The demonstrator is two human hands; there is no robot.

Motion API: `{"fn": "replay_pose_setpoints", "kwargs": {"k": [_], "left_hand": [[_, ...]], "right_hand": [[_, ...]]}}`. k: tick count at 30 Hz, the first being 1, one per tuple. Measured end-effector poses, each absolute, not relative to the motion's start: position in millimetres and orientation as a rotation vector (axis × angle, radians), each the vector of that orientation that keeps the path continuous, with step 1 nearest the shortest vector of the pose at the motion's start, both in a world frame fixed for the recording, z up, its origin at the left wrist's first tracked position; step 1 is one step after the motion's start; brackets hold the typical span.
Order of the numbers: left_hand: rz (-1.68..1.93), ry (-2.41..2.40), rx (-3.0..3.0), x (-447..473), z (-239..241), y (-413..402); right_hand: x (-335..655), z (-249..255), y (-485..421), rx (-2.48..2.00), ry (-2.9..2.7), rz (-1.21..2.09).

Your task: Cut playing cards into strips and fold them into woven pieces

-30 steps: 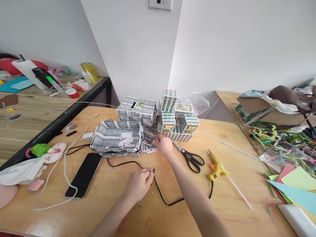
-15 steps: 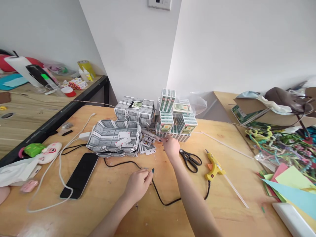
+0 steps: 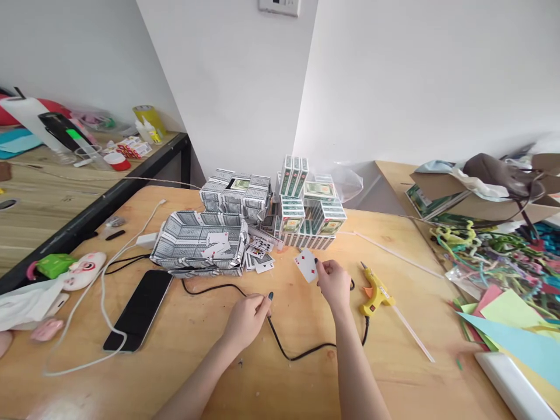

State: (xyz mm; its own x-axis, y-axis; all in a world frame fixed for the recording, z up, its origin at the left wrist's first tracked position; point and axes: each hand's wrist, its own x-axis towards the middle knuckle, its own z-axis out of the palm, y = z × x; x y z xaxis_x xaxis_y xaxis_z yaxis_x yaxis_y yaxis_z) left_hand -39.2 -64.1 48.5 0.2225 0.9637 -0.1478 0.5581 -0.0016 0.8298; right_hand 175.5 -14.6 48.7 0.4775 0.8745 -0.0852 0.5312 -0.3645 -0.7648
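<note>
A playing card [image 3: 305, 266] with red diamonds is pinched in my right hand [image 3: 335, 286], above the table. That hand covers most of the scissors, with a bit of black handle [image 3: 352, 284] showing. My left hand [image 3: 247, 319] is closed, thumb against the fingers, over the black cord [image 3: 280, 344]; whatever is inside it is hidden. Beyond it stands an open box made of folded cards [image 3: 175, 242], with loose cards [image 3: 217, 245] inside. More loose cards [image 3: 261, 256] lie beside it. Behind are a second folded-card structure [image 3: 236, 195] and stacked card packs [image 3: 292, 214].
A yellow glue gun [image 3: 375, 294] lies right of my right hand, near a clear glue stick [image 3: 413, 333]. A phone [image 3: 139, 312] and white cable [image 3: 105, 291] are at left. Coloured paper [image 3: 511, 321] and pipe cleaners [image 3: 481, 251] cover the right side.
My right hand has moved right and toward me from the card packs, now lifting a card that faces up. It now covers the scissors. My left hand has barely moved.
</note>
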Motion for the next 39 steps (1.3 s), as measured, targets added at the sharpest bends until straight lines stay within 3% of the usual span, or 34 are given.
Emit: {"fn": "replay_pose_setpoints", "kwargs": {"k": [7, 12, 22, 39], "left_hand": [[0.828, 1.326, 1.281, -23.4, 39.3, -47.9], [0.939, 1.158, 1.365, -14.0, 41.1, -34.1], [0.984, 0.715, 1.213, 1.1, 36.1, -4.3], [1.066, 0.688, 0.842, 0.1, 13.4, -1.9]], "right_hand": [[151.4, 28.9, -30.8, -1.369, -0.952, 1.409], [136.4, 25.0, -29.0, -1.148, -0.912, 1.649], [132.1, 14.0, -23.5, -0.870, -0.523, 1.661], [124.5, 9.0, -28.3, -0.857, -0.795, 1.500]]}}
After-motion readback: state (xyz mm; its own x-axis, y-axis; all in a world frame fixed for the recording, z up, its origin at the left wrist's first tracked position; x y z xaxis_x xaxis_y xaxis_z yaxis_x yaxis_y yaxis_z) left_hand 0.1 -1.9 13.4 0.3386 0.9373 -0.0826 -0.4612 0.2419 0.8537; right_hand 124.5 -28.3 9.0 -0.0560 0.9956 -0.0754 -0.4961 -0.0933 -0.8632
